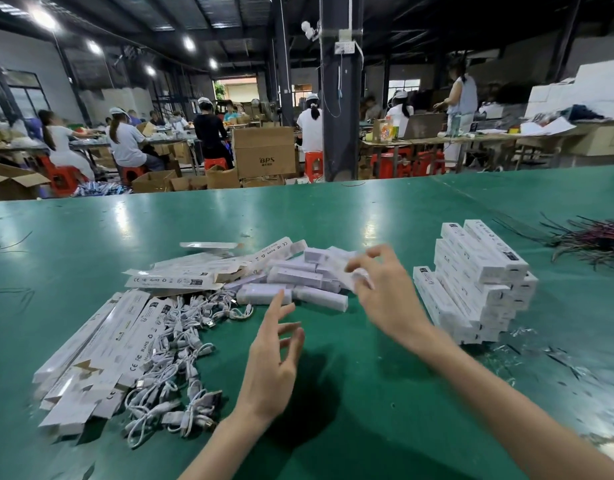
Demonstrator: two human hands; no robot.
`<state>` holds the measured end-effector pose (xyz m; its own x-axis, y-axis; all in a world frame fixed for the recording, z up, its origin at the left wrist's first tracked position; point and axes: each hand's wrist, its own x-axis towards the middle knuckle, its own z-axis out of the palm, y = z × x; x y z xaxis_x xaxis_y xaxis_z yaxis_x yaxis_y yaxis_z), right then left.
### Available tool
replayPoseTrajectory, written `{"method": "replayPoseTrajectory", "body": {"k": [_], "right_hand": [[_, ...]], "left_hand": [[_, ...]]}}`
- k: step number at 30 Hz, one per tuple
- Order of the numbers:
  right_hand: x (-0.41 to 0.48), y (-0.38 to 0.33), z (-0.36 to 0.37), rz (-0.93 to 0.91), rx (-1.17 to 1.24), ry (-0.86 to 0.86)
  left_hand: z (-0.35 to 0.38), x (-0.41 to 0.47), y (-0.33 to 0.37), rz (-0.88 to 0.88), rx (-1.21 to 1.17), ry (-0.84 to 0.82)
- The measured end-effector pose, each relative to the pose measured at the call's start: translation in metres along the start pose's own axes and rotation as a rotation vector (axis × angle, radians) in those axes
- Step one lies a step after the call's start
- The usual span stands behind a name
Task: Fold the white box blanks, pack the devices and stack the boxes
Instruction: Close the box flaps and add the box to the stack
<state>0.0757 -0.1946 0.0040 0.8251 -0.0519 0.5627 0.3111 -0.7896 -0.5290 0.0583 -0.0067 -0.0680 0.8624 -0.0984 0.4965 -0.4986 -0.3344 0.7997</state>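
Observation:
Flat white box blanks [91,355] lie in a heap at the left of the green table [333,216], with more blanks [194,271] further back. A tangle of white cables [174,351] lies beside them. Several white devices [298,285] are piled in the middle. A stack of packed white boxes [478,282] stands at the right. My left hand [274,355] hovers open just in front of the devices. My right hand [381,289] is blurred over the device pile, fingers curled around something white; what it is I cannot tell.
A bundle of dark wire ties [589,237] lies at the far right. Scraps of clear film [527,344] litter the table near the stack. Beyond the table, people sit on red stools at benches among cardboard cartons [264,150].

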Motion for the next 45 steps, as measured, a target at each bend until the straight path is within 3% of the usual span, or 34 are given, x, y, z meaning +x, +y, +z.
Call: {"method": "replayPoseTrajectory", "body": {"k": [4, 8, 17, 32, 45], "right_hand": [[0.004, 0.046, -0.021, 0.064, -0.664, -0.058], [-0.004, 0.061, -0.019, 0.220, -0.748, -0.129], [-0.004, 0.065, -0.019, 0.298, -0.953, -0.134], [-0.009, 0.061, -0.011, 0.333, -1.149, -0.234], [-0.009, 0.058, -0.018, 0.290, -0.843, -0.058]], "left_hand": [[0.001, -0.001, -0.001, 0.025, 0.100, -0.007], [0.002, -0.002, 0.002, 0.073, 0.173, -0.033], [0.003, -0.002, -0.001, 0.121, 0.226, -0.061], [0.001, 0.000, -0.004, 0.149, 0.264, -0.047], [0.000, -0.001, 0.001, 0.148, 0.252, -0.040]]}}
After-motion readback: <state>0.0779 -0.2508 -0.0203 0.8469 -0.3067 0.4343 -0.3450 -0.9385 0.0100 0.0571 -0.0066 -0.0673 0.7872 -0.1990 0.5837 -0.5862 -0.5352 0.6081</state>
